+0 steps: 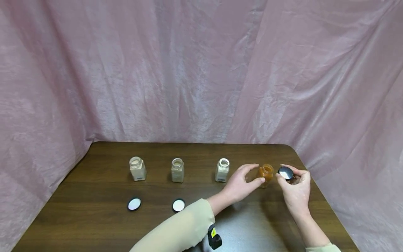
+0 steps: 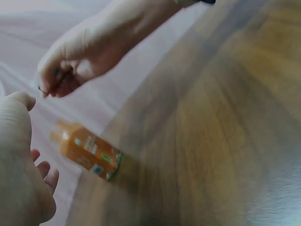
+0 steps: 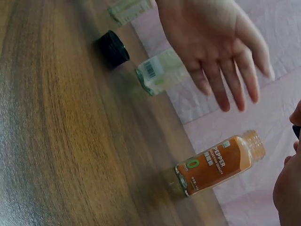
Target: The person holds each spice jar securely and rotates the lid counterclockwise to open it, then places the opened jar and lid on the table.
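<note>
An uncapped jar of orange pepper powder (image 1: 266, 172) stands upright near the table's right edge, its label readable in the right wrist view. To its left my left hand (image 1: 240, 184) reaches toward it with fingers spread. In the right wrist view that hand (image 3: 211, 42) is apart from the pepper jar (image 3: 214, 165) and holds nothing. My right hand (image 1: 296, 192), right of the jar, pinches a round black lid (image 1: 285, 173) between thumb and fingers. In the left wrist view the right hand (image 2: 89, 47) is raised beyond the jar (image 2: 89, 150); the lid is mostly hidden there.
Three uncapped jars with pale contents, a left jar (image 1: 138, 169), a middle jar (image 1: 177, 170) and a right jar (image 1: 222, 170), stand in a row on the wooden table (image 1: 94, 224). Two black-rimmed lids (image 1: 134, 204) lie white side up before them. A pink curtain (image 1: 189, 70) hangs behind.
</note>
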`<state>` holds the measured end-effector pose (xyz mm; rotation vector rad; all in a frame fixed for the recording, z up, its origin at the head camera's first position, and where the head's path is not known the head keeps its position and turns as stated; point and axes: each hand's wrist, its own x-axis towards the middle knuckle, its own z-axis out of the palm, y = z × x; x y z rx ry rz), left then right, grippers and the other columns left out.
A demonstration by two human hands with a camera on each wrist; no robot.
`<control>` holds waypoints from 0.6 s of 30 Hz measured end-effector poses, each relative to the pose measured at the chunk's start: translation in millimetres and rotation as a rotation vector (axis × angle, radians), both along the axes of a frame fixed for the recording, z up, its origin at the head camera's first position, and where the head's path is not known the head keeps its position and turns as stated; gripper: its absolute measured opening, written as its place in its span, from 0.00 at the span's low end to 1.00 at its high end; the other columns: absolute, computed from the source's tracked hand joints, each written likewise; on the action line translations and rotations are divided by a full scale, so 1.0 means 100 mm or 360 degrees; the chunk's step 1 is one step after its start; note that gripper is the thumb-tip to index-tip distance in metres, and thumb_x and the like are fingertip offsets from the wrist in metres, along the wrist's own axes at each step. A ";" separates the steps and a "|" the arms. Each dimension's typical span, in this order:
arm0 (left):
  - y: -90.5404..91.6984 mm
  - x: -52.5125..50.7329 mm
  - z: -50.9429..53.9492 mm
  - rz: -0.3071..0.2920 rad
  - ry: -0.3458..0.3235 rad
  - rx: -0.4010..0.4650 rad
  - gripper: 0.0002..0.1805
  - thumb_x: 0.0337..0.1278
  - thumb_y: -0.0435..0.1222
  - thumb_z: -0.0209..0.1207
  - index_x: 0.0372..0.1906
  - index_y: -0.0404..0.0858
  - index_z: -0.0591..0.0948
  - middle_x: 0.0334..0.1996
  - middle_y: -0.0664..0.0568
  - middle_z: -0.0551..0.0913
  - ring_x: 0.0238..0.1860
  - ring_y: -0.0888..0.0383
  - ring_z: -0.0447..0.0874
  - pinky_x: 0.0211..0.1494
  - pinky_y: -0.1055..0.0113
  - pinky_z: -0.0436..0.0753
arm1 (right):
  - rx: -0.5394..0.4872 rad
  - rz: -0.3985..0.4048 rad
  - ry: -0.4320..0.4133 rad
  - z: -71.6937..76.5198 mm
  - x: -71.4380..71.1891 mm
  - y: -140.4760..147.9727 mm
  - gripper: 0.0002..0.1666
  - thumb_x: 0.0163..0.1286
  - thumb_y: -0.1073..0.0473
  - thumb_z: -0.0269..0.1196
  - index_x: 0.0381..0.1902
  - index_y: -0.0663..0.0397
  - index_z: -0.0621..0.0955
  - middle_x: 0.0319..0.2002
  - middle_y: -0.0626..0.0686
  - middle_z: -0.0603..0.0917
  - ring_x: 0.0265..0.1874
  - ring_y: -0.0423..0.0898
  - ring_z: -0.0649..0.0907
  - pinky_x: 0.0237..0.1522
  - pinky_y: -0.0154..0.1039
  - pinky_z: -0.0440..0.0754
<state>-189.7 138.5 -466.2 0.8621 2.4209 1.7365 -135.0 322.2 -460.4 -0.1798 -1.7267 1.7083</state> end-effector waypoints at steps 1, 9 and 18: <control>-0.04 0.04 0.02 -0.0036 0.0008 0.0034 0.30 0.64 0.53 0.64 0.68 0.47 0.78 0.66 0.62 0.76 0.66 0.64 0.72 0.64 0.63 0.75 | 0.0006 0.0001 0.0016 0.01 0.00 0.00 0.31 0.58 0.83 0.66 0.52 0.56 0.68 0.48 0.53 0.85 0.45 0.42 0.83 0.43 0.25 0.80; -0.42 0.40 0.15 -0.0277 0.0250 -0.0056 0.26 0.67 0.50 0.64 0.67 0.48 0.80 0.65 0.63 0.77 0.66 0.67 0.71 0.67 0.66 0.71 | 0.0202 -0.0049 -0.0256 0.04 0.11 0.06 0.27 0.62 0.69 0.73 0.56 0.56 0.73 0.47 0.48 0.83 0.46 0.40 0.81 0.45 0.24 0.76; -0.94 0.65 0.12 -0.0321 0.0793 -0.0552 0.25 0.70 0.54 0.59 0.67 0.53 0.79 0.64 0.68 0.78 0.66 0.71 0.71 0.65 0.64 0.71 | 0.0913 -0.0054 -0.0515 0.02 0.28 0.17 0.28 0.72 0.49 0.68 0.67 0.46 0.79 0.45 0.48 0.81 0.47 0.39 0.74 0.47 0.28 0.70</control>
